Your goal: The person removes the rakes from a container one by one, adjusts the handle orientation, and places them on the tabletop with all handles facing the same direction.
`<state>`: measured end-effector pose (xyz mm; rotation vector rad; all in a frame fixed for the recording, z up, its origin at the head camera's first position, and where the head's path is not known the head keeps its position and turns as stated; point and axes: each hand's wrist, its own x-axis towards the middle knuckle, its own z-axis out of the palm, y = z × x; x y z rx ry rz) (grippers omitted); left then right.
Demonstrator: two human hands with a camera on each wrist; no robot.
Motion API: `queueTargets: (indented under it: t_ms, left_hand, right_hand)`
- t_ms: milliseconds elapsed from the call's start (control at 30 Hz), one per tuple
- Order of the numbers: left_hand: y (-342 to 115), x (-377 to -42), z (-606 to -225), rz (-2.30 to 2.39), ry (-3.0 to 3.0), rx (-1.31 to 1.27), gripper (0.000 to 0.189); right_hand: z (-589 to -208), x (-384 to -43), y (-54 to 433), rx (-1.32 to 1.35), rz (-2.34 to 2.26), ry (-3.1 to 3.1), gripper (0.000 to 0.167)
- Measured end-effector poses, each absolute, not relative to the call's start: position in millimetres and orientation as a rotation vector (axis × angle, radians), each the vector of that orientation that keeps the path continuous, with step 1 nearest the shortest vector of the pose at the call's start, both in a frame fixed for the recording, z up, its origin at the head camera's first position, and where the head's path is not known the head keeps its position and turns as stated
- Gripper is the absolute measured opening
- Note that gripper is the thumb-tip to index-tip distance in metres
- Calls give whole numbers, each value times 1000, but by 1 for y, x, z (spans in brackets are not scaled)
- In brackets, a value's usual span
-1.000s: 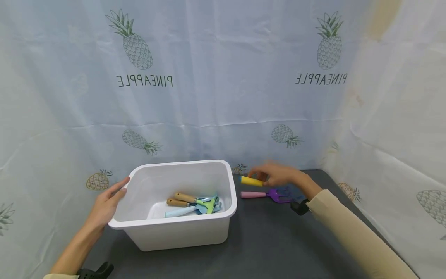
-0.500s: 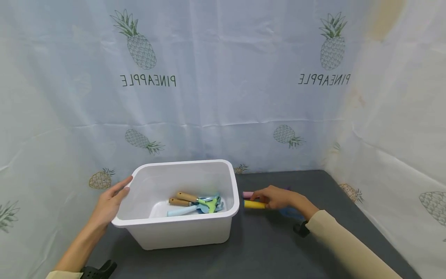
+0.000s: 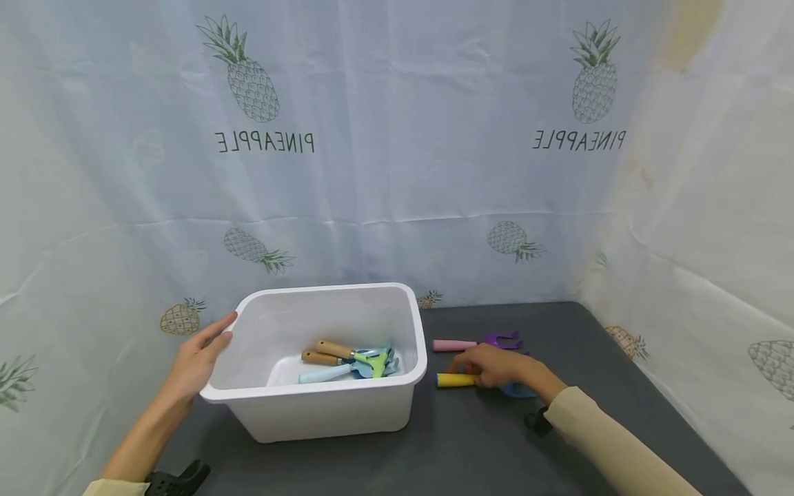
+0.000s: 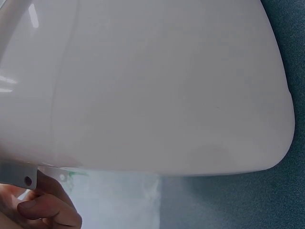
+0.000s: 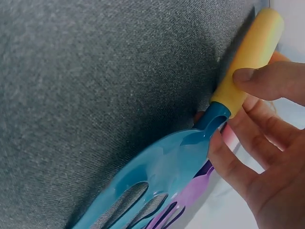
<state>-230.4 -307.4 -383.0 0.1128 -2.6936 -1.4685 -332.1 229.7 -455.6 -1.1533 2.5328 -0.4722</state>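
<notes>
My left hand [image 3: 194, 364] grips the left rim of a white plastic tub [image 3: 316, 417]. In the left wrist view its curled fingers [image 4: 50, 210] show at the rim, beside the tub's smooth wall. To the right of the tub, low over the dark tabletop, my right hand [image 3: 495, 366] holds a blue garden hand fork [image 5: 167, 157] by its yellow handle [image 5: 250, 57]. The thumb presses one side of that handle, with fingers around the other side. Just behind it lies a purple hand fork with a pink handle [image 3: 455, 345].
Inside the tub are several small garden tools: two with wooden handles [image 3: 335, 348], one of them with a green head [image 3: 377, 363], and one with a light blue handle [image 3: 325, 373]. A pineapple-print curtain [image 3: 397, 172] hangs behind the dark tabletop [image 3: 490, 448].
My right hand has brought the yellow-handled hand fork toward me and down to the tabletop, in front of the pink-handled one. The left hand stays at the tub's rim.
</notes>
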Motion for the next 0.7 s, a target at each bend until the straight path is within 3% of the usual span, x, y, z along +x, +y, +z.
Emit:
queueTargets:
  t_ms: [700]
  left_hand:
    - [-308,-230,-385,-1465,-2696,105,61]
  right_hand:
    - [-459,-332,230,-1153,-452,2535,63]
